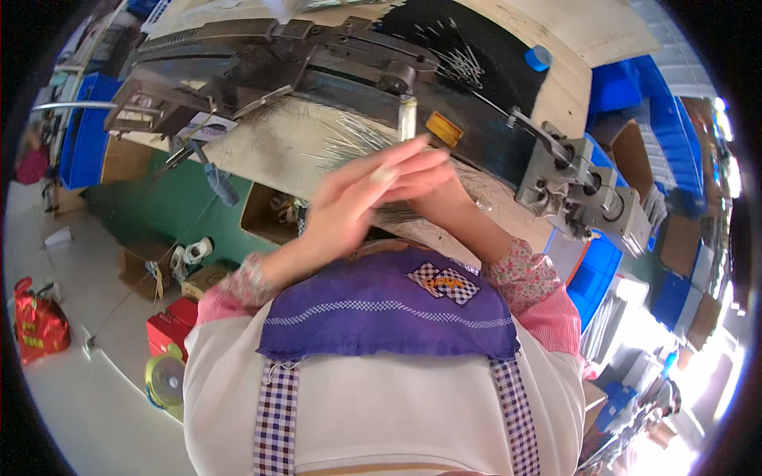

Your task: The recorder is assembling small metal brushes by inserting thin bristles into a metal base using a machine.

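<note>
At the far left, a red bag (41, 321) is seen on the floor, with a blue bin (87, 131) set higher up beside the bench. Further in, a red box (169, 329) is placed on the floor just above a yellow roll (165, 381). Along the far side of the wooden bench, a long dark metal machine (309, 59) is mounted. Thin metal rods (347, 143) are scattered on the bench to the near side of it, just beyond the hands. The left hand (340, 208) is laid against the right hand (438, 198), its fingers stretched out straight and close together; the right fingers are partly covered. Both are blurred, and whether anything is pinched between them cannot be told. Below them, a purple apron (381, 317) is worn. Just past the fingertips, a small yellow box (444, 128) is rested on a dark surface, and beyond it more rods (464, 65) are heaped on a black mat (409, 22). To their right, a blue roll (538, 58) is placed. Nearer, a metal clamp (579, 178) is fixed at the bench's right end, and blue crates (615, 87) are stacked farther right.
</note>
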Demonstrator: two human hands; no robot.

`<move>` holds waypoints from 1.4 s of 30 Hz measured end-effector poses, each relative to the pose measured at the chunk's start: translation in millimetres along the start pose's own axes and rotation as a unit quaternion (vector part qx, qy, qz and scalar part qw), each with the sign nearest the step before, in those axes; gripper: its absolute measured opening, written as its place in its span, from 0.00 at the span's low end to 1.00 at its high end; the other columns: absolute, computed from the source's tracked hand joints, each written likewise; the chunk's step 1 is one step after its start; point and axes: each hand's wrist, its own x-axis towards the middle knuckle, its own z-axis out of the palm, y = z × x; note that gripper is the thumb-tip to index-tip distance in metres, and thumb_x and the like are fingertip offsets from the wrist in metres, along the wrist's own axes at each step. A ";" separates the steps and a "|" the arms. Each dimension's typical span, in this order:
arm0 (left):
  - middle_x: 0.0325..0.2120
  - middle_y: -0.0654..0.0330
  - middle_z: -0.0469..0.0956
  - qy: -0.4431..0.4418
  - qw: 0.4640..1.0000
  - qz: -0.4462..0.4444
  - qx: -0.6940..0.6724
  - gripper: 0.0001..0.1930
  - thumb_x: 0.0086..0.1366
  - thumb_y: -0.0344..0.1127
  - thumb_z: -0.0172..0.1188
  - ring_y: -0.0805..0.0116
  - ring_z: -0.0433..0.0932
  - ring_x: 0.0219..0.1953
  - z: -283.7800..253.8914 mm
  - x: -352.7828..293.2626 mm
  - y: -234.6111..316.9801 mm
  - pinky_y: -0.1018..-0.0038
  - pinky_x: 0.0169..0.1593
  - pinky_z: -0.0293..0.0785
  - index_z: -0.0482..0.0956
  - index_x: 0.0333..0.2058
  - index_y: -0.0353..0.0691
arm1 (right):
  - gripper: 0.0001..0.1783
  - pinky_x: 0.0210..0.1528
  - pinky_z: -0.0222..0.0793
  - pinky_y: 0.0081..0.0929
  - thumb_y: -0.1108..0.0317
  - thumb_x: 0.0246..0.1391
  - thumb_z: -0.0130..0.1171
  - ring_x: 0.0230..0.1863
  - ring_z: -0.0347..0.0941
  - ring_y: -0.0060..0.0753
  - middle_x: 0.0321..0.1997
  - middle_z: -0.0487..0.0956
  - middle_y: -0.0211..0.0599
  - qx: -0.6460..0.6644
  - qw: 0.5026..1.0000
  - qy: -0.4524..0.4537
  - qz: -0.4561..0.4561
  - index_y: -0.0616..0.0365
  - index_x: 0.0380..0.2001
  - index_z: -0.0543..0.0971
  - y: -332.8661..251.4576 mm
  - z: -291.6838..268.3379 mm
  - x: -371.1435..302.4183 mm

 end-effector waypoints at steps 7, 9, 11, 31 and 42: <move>0.67 0.39 0.40 0.433 0.436 -0.093 0.783 0.48 0.54 0.41 0.62 0.41 0.43 0.69 -156.9 -127.2 9.2 0.38 0.64 0.43 0.42 0.68 0.40 | 0.13 0.25 0.71 0.36 0.68 0.48 0.55 0.28 0.75 0.41 0.29 0.74 0.36 -0.117 0.984 -0.123 -0.055 0.50 0.40 0.74 11.1 -4.8 15.3; 0.61 0.50 0.63 0.467 0.438 -0.228 0.734 0.48 0.55 0.37 0.59 0.55 0.66 0.61 -179.3 -160.9 32.9 0.38 0.63 0.47 0.39 0.68 0.43 | 0.14 0.25 0.71 0.38 0.65 0.49 0.56 0.28 0.75 0.42 0.27 0.74 0.39 -0.116 0.983 -0.121 -0.076 0.50 0.42 0.75 11.9 -10.2 18.7; 0.45 0.45 0.77 0.534 0.427 -0.187 0.705 0.41 0.56 0.35 0.56 0.47 0.77 0.46 -207.6 -200.8 46.2 0.48 0.52 0.65 0.47 0.67 0.44 | 0.12 0.26 0.71 0.37 0.68 0.50 0.54 0.27 0.75 0.42 0.27 0.74 0.40 -0.079 0.988 -0.136 -0.008 0.52 0.40 0.76 -5.7 -29.7 17.8; 0.43 0.49 0.74 -0.091 0.963 -0.114 0.225 0.12 0.68 0.36 0.51 0.55 0.75 0.46 38.6 6.9 30.0 0.66 0.51 0.70 0.68 0.43 0.33 | 0.04 0.30 0.64 0.15 0.79 0.56 0.53 0.27 0.68 0.17 0.31 0.78 0.33 0.186 0.936 0.216 0.208 0.65 0.35 0.76 -68.2 -160.0 33.6; 0.30 0.52 0.70 -0.062 0.923 0.075 0.373 0.02 0.63 0.25 0.51 0.50 0.73 0.36 35.7 6.3 25.4 0.59 0.41 0.68 0.70 0.34 0.34 | 0.07 0.26 0.64 0.18 0.71 0.56 0.59 0.24 0.69 0.20 0.24 0.75 0.35 0.178 0.966 0.091 0.161 0.66 0.32 0.78 -75.6 -170.5 31.3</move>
